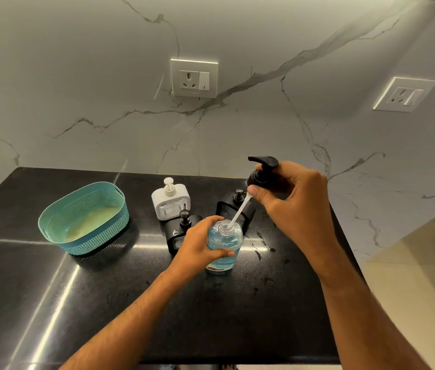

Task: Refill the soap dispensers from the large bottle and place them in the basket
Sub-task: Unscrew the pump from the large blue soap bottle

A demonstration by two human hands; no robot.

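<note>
We note the large bottle [224, 244] of blue liquid upright on the black counter [104, 303], neck uncapped; left hand [200, 249] wraps around its body; right hand [291, 193] grips the black pump head [261, 169] raised above, its tube [239, 212] still dipping into the neck; white dispenser [169, 198] and two black dispensers [184, 228] [236, 206] stand just behind; teal basket [85, 220] sits well left.

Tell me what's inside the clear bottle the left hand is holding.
Blue liquid soap fills the clear bottle, and the pump's dip tube enters its open neck. The left hand covers the bottle's left side.
</note>
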